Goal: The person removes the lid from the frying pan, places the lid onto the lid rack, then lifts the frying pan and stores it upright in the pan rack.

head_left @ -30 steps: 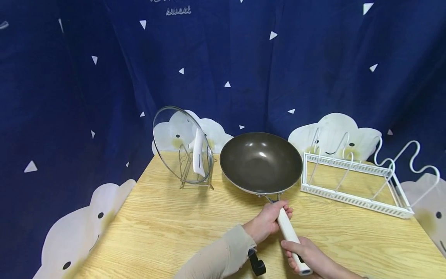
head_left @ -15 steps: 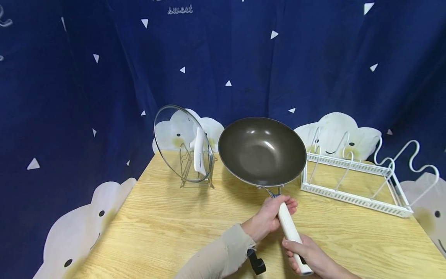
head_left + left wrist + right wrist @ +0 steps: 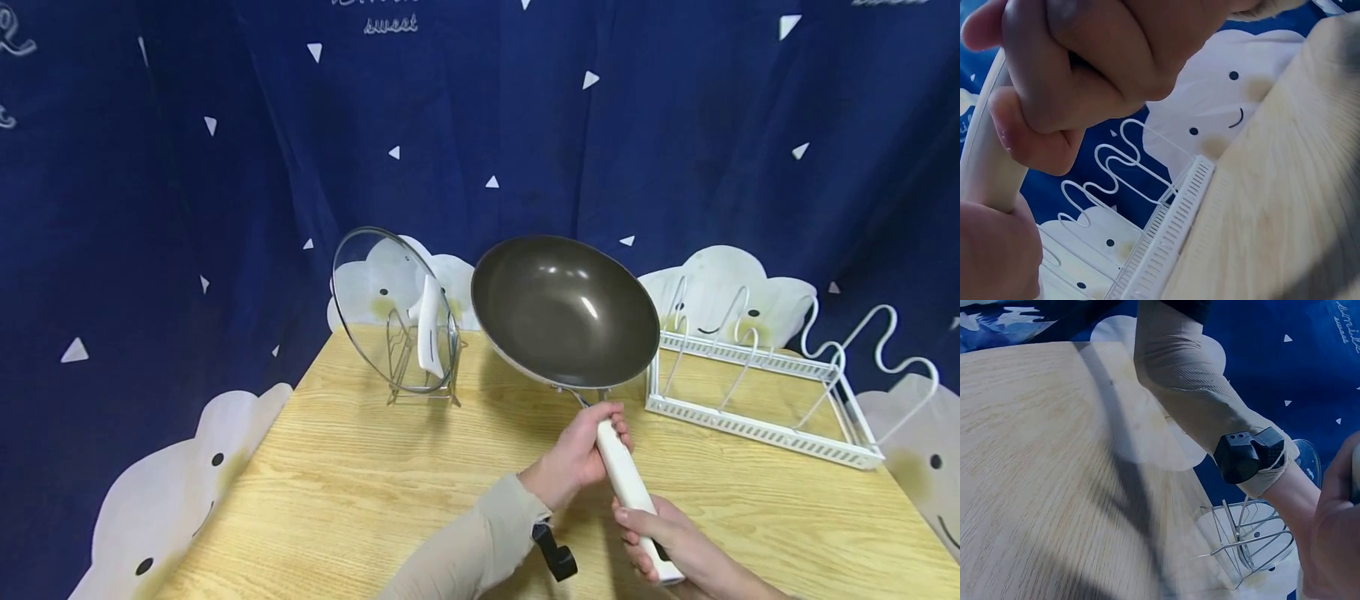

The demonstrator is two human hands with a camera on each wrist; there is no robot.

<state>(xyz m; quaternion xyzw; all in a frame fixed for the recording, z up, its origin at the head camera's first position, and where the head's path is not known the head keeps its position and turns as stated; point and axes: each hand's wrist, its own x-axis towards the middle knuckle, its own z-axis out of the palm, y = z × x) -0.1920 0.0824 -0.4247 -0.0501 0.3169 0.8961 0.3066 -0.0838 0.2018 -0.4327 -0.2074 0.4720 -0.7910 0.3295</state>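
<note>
A wok (image 3: pixel 562 308) with a dark brown inside and a white handle (image 3: pixel 624 471) is held above the table, its bowl tilted toward me. My left hand (image 3: pixel 581 450) grips the handle close to the bowl. Near the handle's end, my right hand (image 3: pixel 660 537) holds it with the thumb on top. In the left wrist view, curled fingers (image 3: pixel 1041 106) wrap the pale handle (image 3: pixel 988 150). The right wrist view catches the left forearm with its black wrist camera (image 3: pixel 1247 456); the wok's bowl is outside that view.
At the left, a glass lid (image 3: pixel 375 317) with a white handle stands upright in a small wire rack (image 3: pixel 397 354). A white rack (image 3: pixel 757 429) with wavy wire dividers sits on the right of the wooden table (image 3: pixel 337 475). A dark blue curtain (image 3: pixel 450 108) hangs behind.
The wok has risen, and its bowl has tipped further toward me. Both hands have kept their hold on the handle, the left moving slightly up. The lid and racks have stayed put.
</note>
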